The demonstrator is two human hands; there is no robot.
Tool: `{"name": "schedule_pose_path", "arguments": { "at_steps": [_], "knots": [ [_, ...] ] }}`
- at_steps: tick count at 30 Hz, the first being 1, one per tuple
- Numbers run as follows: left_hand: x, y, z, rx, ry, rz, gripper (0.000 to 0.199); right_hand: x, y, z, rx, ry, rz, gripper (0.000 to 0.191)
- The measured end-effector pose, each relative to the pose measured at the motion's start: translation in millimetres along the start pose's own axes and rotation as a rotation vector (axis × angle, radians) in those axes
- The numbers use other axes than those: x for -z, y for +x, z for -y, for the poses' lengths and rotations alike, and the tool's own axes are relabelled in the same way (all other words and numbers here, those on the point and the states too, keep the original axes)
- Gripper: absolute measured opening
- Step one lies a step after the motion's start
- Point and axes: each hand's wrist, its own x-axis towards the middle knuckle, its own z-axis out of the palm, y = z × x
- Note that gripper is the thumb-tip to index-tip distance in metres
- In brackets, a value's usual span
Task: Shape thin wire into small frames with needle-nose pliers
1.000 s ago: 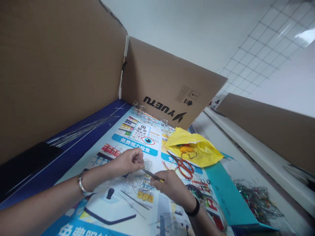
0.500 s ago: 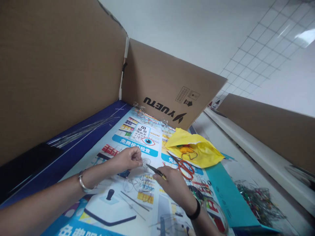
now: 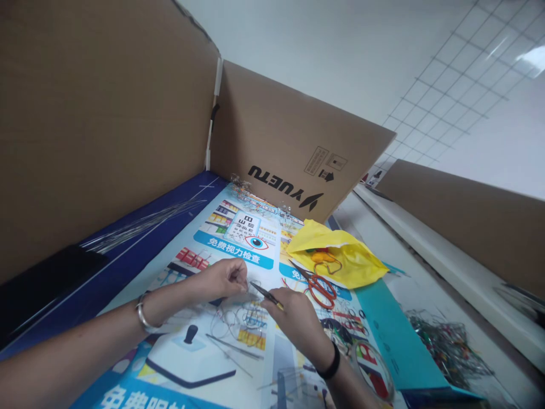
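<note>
In the head view my left hand (image 3: 227, 278), with a silver bangle at its wrist, is closed in a pinch on a thin wire (image 3: 248, 286). My right hand (image 3: 292, 312), wearing a black wristband, grips what look like needle-nose pliers (image 3: 266, 295). Their dark, slender tip points left and lies close to the wire by my left fingertips; whether it touches is too fine to see. Beneath both hands, loose loops of thin silver wire (image 3: 238, 321) spread over the printed poster (image 3: 200, 358).
Orange-handled scissors (image 3: 321, 291) lie beside a yellow bag (image 3: 353, 255) holding orange yarn. Straight wires (image 3: 140, 227) extend along the left. Cardboard panels (image 3: 298, 130) stand behind and left. A tangled pile of wire pieces (image 3: 451, 346) and a round clear container (image 3: 372, 372) are at right.
The pliers and my right hand have shifted slightly up and left, nearer to my left fingertips. My left hand keeps its pinch almost in place.
</note>
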Motion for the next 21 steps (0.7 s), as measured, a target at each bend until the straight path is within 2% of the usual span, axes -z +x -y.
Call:
{"name": "schedule_pose_path", "arguments": {
  "at_steps": [9,14,21],
  "knots": [
    [0.0,-1.3,-3.2,0.018,0.025,0.028,0.017,-3.3,-1.6,3.9,-0.034,0.100,-0.012,0.026],
    [-0.5,0.0,-2.0,0.013,0.097,-0.031,0.018,-7.5,-1.7,3.1,-0.032,0.239,-0.008,0.029],
    [0.4,1.0,0.4,0.007,0.118,-0.065,0.017,-9.3,-0.9,1.8,-0.017,0.273,-0.035,0.029]
  ]
}}
